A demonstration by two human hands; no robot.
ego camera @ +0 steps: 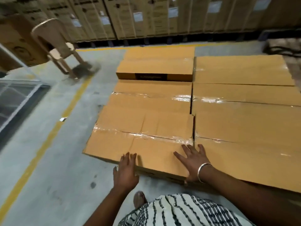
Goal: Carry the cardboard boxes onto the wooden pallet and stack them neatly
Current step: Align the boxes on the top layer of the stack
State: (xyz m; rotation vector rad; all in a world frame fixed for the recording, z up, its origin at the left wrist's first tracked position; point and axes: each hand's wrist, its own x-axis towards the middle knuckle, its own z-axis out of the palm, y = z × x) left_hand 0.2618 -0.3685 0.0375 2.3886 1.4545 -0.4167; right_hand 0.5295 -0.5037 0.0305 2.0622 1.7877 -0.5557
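1. Concrete floor, grey and scuffed, runs under everything in the head view; a yellow painted line crosses it to the left of the hands, and a second one lies along the far side beyond the stack
2. Beyond the hands, tall printed cartons with white labels stand in a row like a wall; a tan plastic chair sits far off to the left, blurred, and a metal-framed panel lies at the left edge
3. Flat cardboard boxes, smooth tan rectangles sealed with glossy clear tape, lie in two columns edge to edge; one box further out sits a layer higher, with a dark printed band on its near face. What carries them is hidden
4. The nearest left-column box lies directly under both hands, creased on top
5. The left hand has straight fingers over that box's near edge; the right hand, a metal bangle on its wrist, lies flat with fingers spread at the box's near right corner, clasping nothing
6. Below the hands, a striped black-and-white garment and a sandalled foot show
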